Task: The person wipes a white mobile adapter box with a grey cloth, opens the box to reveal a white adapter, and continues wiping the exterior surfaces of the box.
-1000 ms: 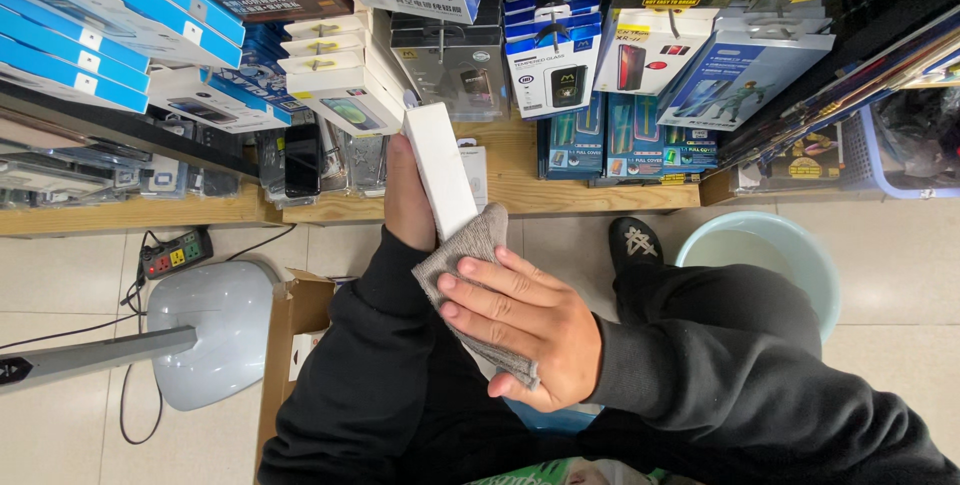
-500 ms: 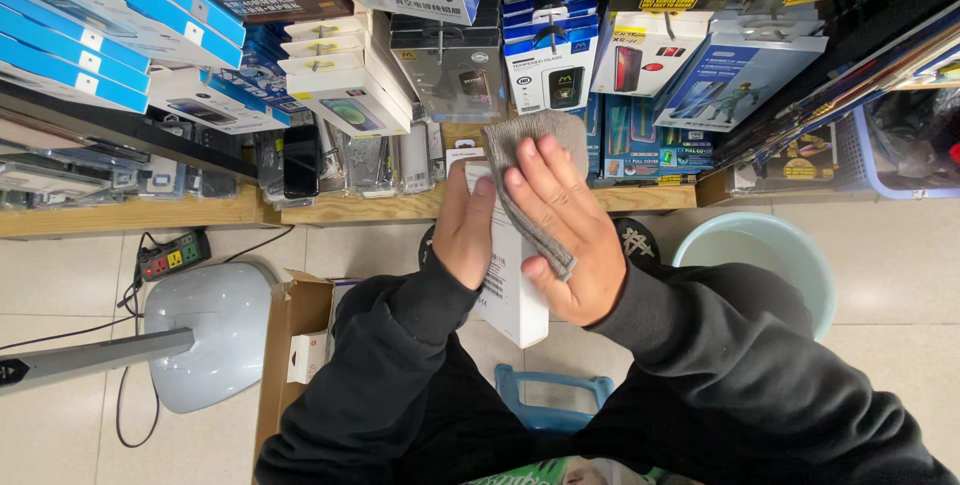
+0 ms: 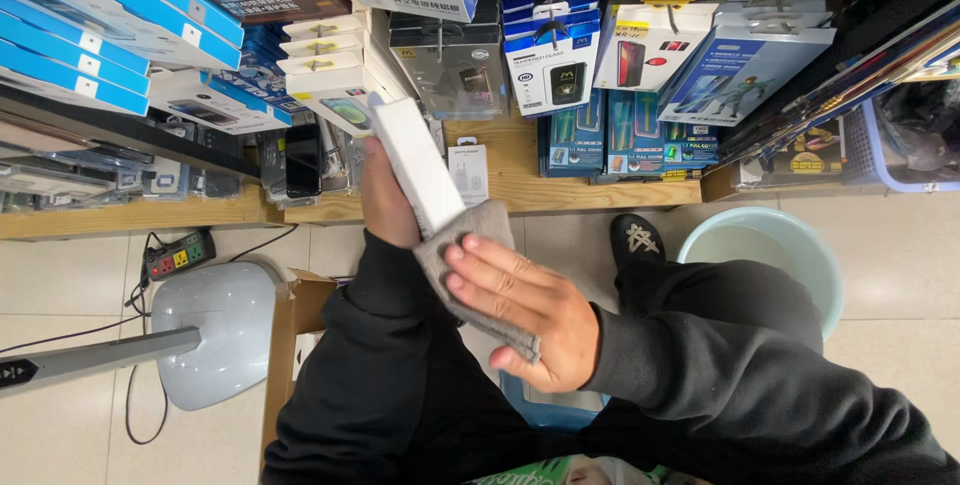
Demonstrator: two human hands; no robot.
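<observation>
Wiping underway: left hand (image 3: 385, 200) grips white box (image 3: 415, 165); right hand (image 3: 525, 310) presses grey cloth (image 3: 470, 245) flat against box's lower end; upper end remains uncovered.

Smooth matt white cardboard on the slim box (image 3: 412, 165). Soft, napped grey cloth (image 3: 470, 270), slightly fuzzy. Pale raw wood, matt and grained, on the shelf (image 3: 520, 180). Glossy light plastic on the basin (image 3: 770, 245). Smooth, faintly shiny floor tiles (image 3: 60, 275).

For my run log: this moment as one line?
left hand: holds white box | right hand: presses grey cloth on box | wooden shelf behind
</observation>
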